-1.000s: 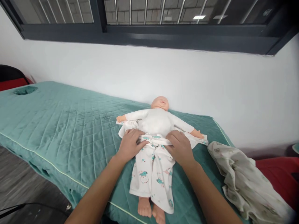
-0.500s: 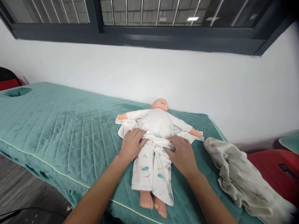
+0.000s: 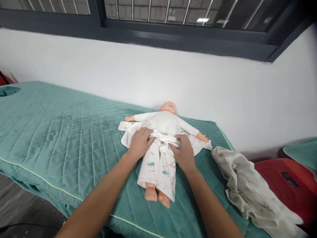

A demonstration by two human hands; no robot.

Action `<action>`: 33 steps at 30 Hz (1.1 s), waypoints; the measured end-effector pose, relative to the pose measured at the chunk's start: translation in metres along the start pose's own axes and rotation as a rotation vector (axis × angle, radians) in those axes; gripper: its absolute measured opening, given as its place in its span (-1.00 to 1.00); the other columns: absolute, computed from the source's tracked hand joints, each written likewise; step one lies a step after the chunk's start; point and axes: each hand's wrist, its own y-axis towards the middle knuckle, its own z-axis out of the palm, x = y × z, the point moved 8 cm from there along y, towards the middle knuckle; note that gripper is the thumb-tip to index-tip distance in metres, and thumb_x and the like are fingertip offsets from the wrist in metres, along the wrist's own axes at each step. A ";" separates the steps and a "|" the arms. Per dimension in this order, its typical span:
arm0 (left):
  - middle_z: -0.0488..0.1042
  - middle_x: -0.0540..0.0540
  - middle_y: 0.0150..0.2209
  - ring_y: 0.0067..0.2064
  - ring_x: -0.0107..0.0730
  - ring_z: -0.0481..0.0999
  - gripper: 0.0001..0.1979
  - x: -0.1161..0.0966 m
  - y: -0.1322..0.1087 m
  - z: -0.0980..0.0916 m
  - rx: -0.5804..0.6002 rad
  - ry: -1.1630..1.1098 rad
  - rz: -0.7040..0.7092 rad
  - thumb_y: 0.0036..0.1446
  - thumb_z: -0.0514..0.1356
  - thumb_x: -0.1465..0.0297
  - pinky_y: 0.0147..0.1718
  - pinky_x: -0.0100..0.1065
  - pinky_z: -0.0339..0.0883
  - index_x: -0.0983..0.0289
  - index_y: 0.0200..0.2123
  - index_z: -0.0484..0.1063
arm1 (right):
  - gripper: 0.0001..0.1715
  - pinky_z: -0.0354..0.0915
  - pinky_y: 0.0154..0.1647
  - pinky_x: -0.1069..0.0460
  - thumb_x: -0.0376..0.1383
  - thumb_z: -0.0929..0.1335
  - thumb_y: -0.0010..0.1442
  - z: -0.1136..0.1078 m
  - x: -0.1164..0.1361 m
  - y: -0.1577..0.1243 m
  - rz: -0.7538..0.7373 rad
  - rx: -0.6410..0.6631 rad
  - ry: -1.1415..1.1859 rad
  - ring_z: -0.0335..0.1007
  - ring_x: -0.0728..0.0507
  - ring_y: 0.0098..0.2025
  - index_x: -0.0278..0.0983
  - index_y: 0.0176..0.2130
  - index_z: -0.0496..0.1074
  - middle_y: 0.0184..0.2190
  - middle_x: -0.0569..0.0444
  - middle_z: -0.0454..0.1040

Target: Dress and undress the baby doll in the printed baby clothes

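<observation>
A baby doll (image 3: 164, 121) in a white long-sleeved top lies on its back, head toward the wall and arms spread. White printed trousers (image 3: 151, 165) cover its legs, with the bare feet sticking out below. My left hand (image 3: 140, 142) has its fingers closed on the waistband at the doll's hip on the left. At the other hip, my right hand (image 3: 183, 151) pinches the waistband between thumb and fingers. An opened printed garment (image 3: 127, 134) is spread beneath the doll's torso and arms.
The doll lies on a green quilted bed (image 3: 74, 132) against a white wall. A crumpled patterned cloth (image 3: 250, 185) lies at the right, beside a red plastic object (image 3: 279, 178). Above is a barred window (image 3: 158, 10).
The trousers' waistband and both hands have shifted slightly up in the view, and the trouser hems now show more of the feet and ankles. The camera view has also moved a little.
</observation>
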 end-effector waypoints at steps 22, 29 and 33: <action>0.33 0.14 -0.03 0.07 -0.21 0.34 -0.68 -0.018 -0.054 -0.021 0.045 -0.371 -0.072 0.16 0.27 0.21 0.08 -0.19 0.24 0.21 -0.06 0.38 | -0.72 0.13 -0.43 0.05 -0.12 0.35 0.19 -0.021 0.036 -0.074 0.276 0.263 0.208 0.22 -0.05 -0.46 -0.21 -0.45 0.28 -0.54 0.21 0.31; 0.38 0.09 -0.18 -0.08 -0.25 0.37 -0.80 -0.012 -0.051 -0.018 0.055 -0.375 -0.105 0.17 0.24 0.22 -0.07 -0.21 0.29 0.22 -0.24 0.41 | -0.64 0.28 -0.17 -0.05 -0.07 0.41 0.14 -0.010 0.036 -0.078 0.242 0.301 0.252 0.35 -0.17 -0.18 -0.22 -0.15 0.34 -0.22 0.07 0.44; 0.38 0.08 -0.28 -0.16 -0.27 0.37 -0.78 -0.019 -0.067 -0.027 0.044 -0.384 -0.126 0.20 0.21 0.24 -0.14 -0.22 0.29 0.23 -0.42 0.35 | -0.58 0.27 -0.04 -0.12 -0.08 0.42 0.13 -0.010 0.031 -0.077 0.182 0.221 0.204 0.32 -0.22 -0.07 -0.22 -0.10 0.31 -0.15 0.01 0.41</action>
